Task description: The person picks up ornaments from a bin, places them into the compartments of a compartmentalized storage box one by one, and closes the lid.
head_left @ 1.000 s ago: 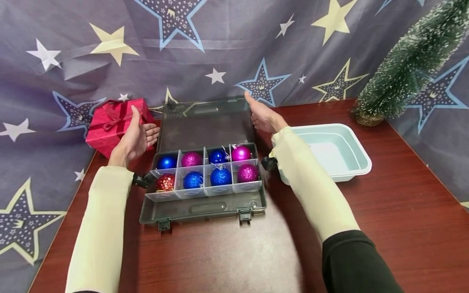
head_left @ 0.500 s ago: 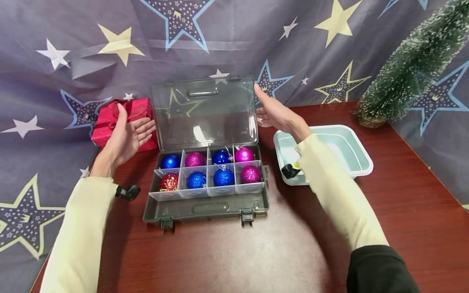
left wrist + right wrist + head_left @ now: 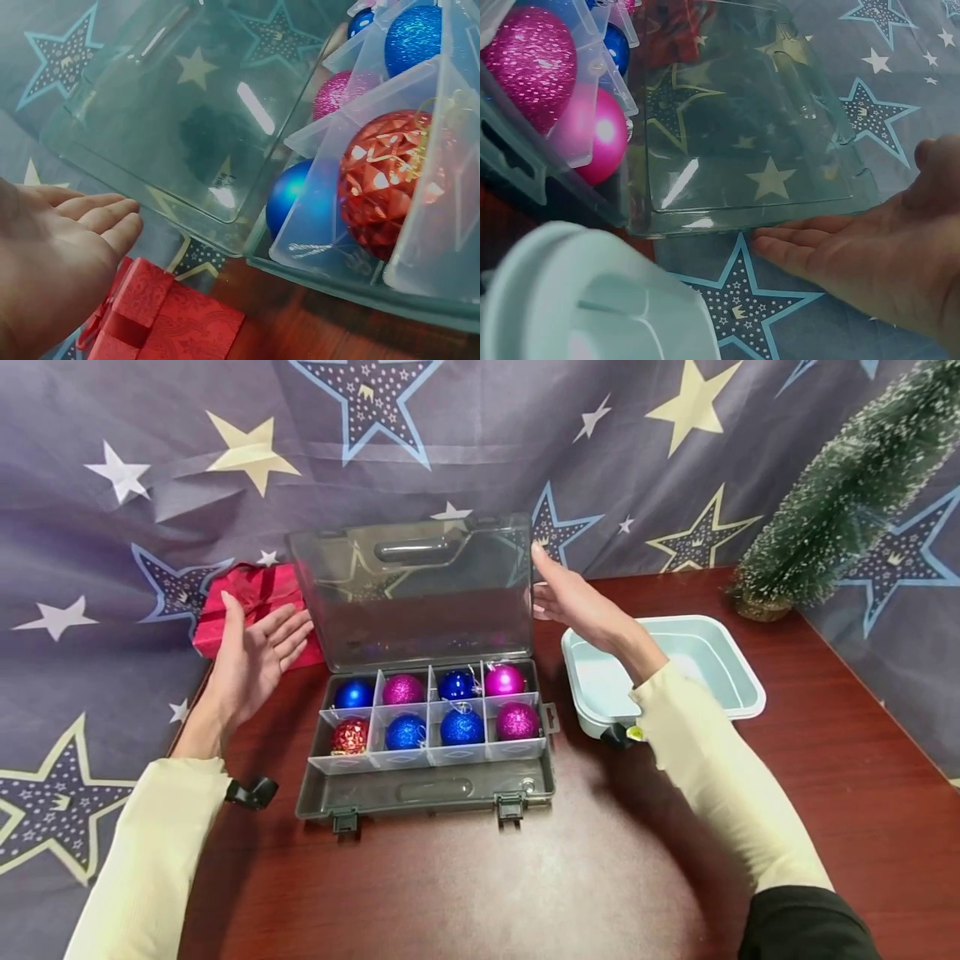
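A translucent grey plastic case [image 3: 435, 789] lies on the table with its clear lid [image 3: 420, 602] raised. Dividers split it into compartments holding several bauble ornaments: a red faceted bauble [image 3: 386, 184], plus blue ones such as the matte blue bauble [image 3: 353, 694] and pink ones such as the glittery pink bauble [image 3: 517, 721]. My left hand [image 3: 251, 664], palm turned inward and fingers extended, is beside the lid's left edge. At the opposite edge, my right hand [image 3: 581, 606] has its fingertips [image 3: 769, 238] close to the lid; whether they touch it I cannot tell. Neither hand holds anything.
Behind my left hand sits a red gift box [image 3: 258, 602] with a ribbon. A pale blue plastic basin [image 3: 738, 677] stands right of the case, partly under my right forearm. A frosted miniature tree [image 3: 832, 502] is at the back right, before a starry cloth backdrop [image 3: 480, 435].
The lid has swung up from leaning back to a more upright stance. Both hands have moved outward, left and right, away from the case. The baubles stay in their compartments.
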Tool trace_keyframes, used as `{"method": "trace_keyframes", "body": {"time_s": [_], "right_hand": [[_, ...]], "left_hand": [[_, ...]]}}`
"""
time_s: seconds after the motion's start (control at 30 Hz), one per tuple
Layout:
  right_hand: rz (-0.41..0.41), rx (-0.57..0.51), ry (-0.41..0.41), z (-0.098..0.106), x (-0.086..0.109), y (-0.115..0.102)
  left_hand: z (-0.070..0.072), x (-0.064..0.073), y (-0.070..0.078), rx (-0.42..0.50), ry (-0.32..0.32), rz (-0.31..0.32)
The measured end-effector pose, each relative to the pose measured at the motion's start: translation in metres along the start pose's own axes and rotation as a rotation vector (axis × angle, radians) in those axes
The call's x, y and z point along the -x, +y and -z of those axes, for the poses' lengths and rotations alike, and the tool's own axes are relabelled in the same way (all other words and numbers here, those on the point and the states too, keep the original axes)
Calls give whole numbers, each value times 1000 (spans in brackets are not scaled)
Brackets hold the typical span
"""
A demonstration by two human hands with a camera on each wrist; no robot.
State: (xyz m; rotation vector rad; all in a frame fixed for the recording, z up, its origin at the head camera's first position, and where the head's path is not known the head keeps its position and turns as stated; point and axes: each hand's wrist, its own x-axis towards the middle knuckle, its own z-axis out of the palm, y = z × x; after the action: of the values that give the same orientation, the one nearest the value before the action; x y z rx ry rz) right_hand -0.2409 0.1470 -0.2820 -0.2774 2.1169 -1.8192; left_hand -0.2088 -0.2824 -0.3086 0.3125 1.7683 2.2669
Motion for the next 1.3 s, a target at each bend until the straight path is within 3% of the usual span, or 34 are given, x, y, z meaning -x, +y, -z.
{"method": "trace_keyframes", "body": {"time_s": [0.3,0.47,0.6,0.77,1.0,1.13,1.3], "right_hand": [[88,-37,4,0,5,5],[104,-39,-7,-1,15,9],[133,-35,-23,-2,29,11],[234,45,-80,-8,47,19],[253,347,84,-25,72,38],[305,405,134,-37,87,52],[295,399,148,-48,102,68]], "left_hand": [[-1,1,-7,24,-9,-78],[-4,11,-8,3,3,-111],[-6,25,-11,-79,7,-160],[-10,40,-17,-191,-17,-183],[-17,61,-27,-251,-54,-220],[-19,76,-37,-331,-56,-243],[-20,98,-51,-499,-1,-288]]}}
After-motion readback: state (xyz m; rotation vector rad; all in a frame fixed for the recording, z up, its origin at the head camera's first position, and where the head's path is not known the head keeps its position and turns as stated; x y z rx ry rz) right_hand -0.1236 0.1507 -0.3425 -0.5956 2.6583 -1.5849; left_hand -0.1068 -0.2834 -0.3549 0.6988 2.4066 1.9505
